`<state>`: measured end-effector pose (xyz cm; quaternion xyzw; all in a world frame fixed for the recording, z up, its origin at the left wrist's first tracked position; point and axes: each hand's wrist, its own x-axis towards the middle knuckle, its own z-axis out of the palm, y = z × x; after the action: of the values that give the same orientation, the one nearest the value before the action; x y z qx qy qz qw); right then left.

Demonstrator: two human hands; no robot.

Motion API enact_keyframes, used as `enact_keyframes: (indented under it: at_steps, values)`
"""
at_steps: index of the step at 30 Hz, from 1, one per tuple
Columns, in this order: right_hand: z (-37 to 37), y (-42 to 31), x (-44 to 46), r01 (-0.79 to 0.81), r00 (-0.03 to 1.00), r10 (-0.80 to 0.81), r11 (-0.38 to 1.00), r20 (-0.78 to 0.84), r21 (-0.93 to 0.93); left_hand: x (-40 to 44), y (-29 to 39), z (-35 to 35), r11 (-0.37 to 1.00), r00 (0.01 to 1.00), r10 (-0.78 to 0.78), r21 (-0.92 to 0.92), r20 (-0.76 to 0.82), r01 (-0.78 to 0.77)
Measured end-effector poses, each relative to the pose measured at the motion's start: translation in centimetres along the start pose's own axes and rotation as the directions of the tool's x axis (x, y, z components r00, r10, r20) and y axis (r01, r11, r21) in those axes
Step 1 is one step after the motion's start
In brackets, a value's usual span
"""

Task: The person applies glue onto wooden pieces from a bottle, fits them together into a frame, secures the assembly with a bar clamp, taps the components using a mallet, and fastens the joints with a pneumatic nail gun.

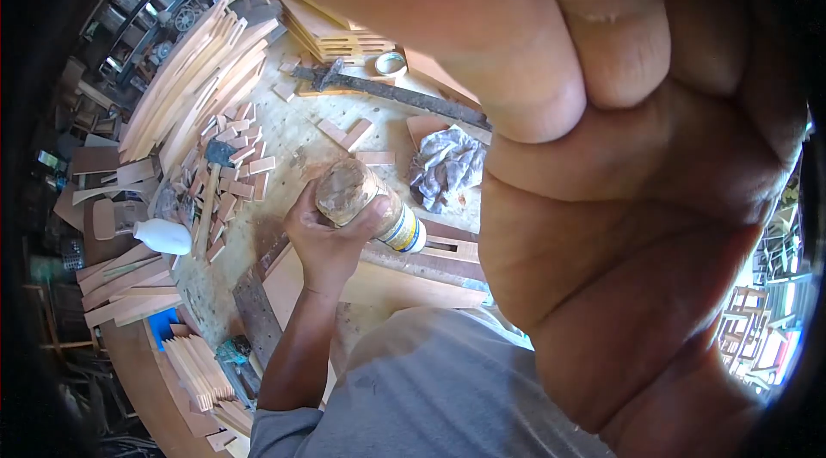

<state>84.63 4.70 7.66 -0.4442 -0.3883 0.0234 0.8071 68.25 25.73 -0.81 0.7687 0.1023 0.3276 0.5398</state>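
My left hand [323, 239] is wrapped round a bottle [404, 233] with a yellow, blue and white label, held tilted above the bench. The bottle's brown-stained end points up towards me. Very close to the camera, my right hand [628, 226] fills the right side of the view. Its fingers are folded down against the palm, and no object shows in them. A crumpled grey-white cloth [447, 165] lies just beyond the bottle. Beneath the bottle lies a slotted wooden piece [452, 249].
A bar clamp [396, 95] lies across the bench near a roll of tape [391, 64]. At left are stacked curved slats [194, 84], a hammer [212, 191], many small wood blocks [237, 183] and a white plastic bottle [163, 236]. Grooved strips [198, 370] are piled at lower left.
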Motion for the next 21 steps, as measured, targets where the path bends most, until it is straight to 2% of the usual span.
enact_keyframes:
  at_steps: [2, 5, 6, 10, 11, 12, 13, 15, 17, 21]
  values:
    - [-0.3, -1.0, -1.9, 0.006, 1.0, -0.006, 1.0, -0.004, -0.002, 0.2, 0.1, 0.0, 0.999, 1.0, 0.011, -0.03, -0.01, -0.011]
    - [-5.8, -3.9, -3.6, 0.003, 1.0, -0.003, 1.0, -0.027, -0.011, 0.1, 0.1, 0.3, 0.992, 0.999, 0.017, -0.121, -0.033, -0.021]
    - [-3.5, -2.7, -2.9, 0.005, 1.0, -0.005, 1.0, -0.031, -0.011, 0.3, -0.1, 0.2, 0.992, 0.999, 0.018, -0.12, -0.029, -0.021]
    - [-4.7, -4.8, -6.3, -0.034, 0.998, 0.034, 0.999, -0.06, 0.003, 0.0, -0.6, 0.0, 0.987, 0.994, -0.089, -0.138, -0.058, 0.08]
    - [-2.3, -3.6, -5.1, -0.04, 0.997, 0.041, 0.999, -0.061, 0.006, 0.0, -0.9, 0.0, 0.987, 0.994, -0.095, -0.135, -0.059, 0.086]
    - [-0.5, 0.1, 0.3, -0.054, 0.997, 0.054, 0.998, -0.063, 0.013, -0.1, -1.3, -0.3, 0.989, 0.995, -0.088, -0.122, -0.055, 0.081]
    - [-6.0, -3.2, -2.5, -0.061, 0.996, 0.062, 0.998, -0.065, 0.015, -0.1, -1.8, -0.3, 0.991, 0.996, -0.076, -0.114, -0.05, 0.07]
    - [-9.6, -4.1, -2.0, -0.053, 0.996, 0.055, 0.998, -0.067, 0.023, 0.5, -2.5, -0.6, 0.995, 0.999, -0.029, -0.094, -0.038, 0.025]
    - [2.7, 0.5, -0.9, -0.055, 0.995, 0.058, 0.998, -0.081, 0.033, -0.1, -2.4, -0.9, 0.992, 0.998, -0.053, -0.121, -0.044, 0.047]
    - [1.5, 0.4, 0.0, -0.019, 0.996, 0.022, 0.999, -0.091, 0.03, 0.4, -2.7, -0.7, 0.969, 0.994, -0.085, -0.238, -0.073, 0.065]
